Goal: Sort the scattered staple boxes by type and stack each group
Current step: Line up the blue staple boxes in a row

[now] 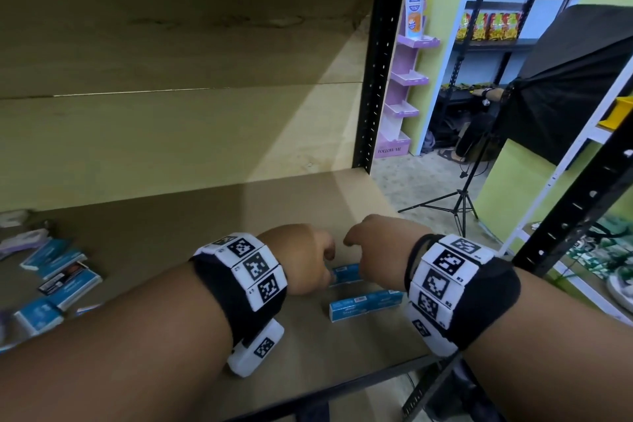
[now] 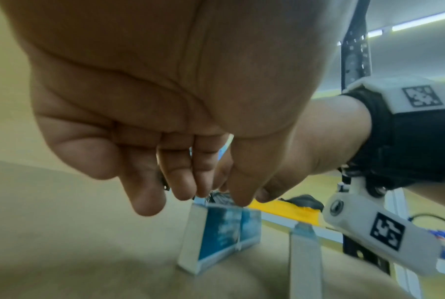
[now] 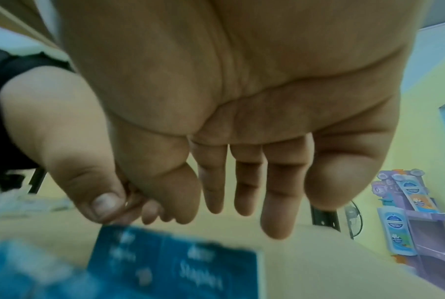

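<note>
Blue "Staples" box [image 3: 175, 261] under both hands [image 1: 308, 257], fingers [image 3: 242, 182] loosely extended, gripping nothing.

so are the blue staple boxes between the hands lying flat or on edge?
Flat. The blue staple boxes lie label-up on the shelf; both hands, left and right, hover above, holding nothing.

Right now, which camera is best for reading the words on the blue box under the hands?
The right wrist view: the blue box fills the bottom and "Staples" can be read, though blurred. The left wrist view shows the blue box end-on, with no readable words. The head view mostly hides the blue box behind the hands.
</note>
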